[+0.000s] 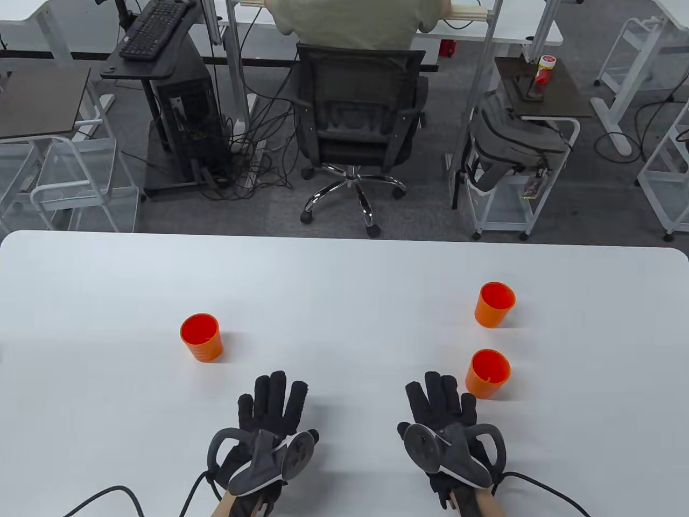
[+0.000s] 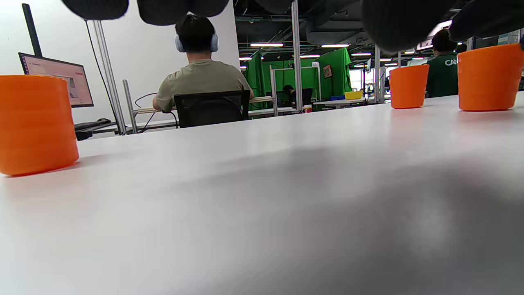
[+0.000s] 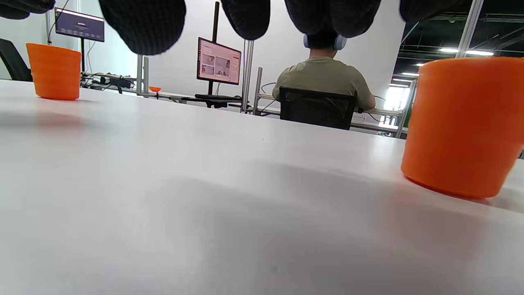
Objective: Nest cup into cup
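Both sets of fingers are spread flat and holding nothing: the left hand (image 1: 272,414) and the right hand (image 1: 447,417) lie palm-down on the white counter (image 1: 344,280), near its front edge. No cup is touched yet, so by my reading the reach hasn't begun.

The nearest orange cup (image 1: 487,373) stands upright just beside the right hand, up and to its right, and it fills the right wrist view (image 3: 462,127). The sensible opener looks like this one: fingers round the wall below the rim, lift straight up, keep it level. A second cup (image 1: 494,304) stands beyond it on the same side, a natural target. Bring the base over the open mouth, centre it, then lower rather than drop, since a light cup could tip or skid. The left hand could steady the receiver.

A third cup (image 1: 201,337) stands apart, up-left of the left hand.

All three look alike: bright orange, tapered, faintly ridged walls, mouths up, and empty.
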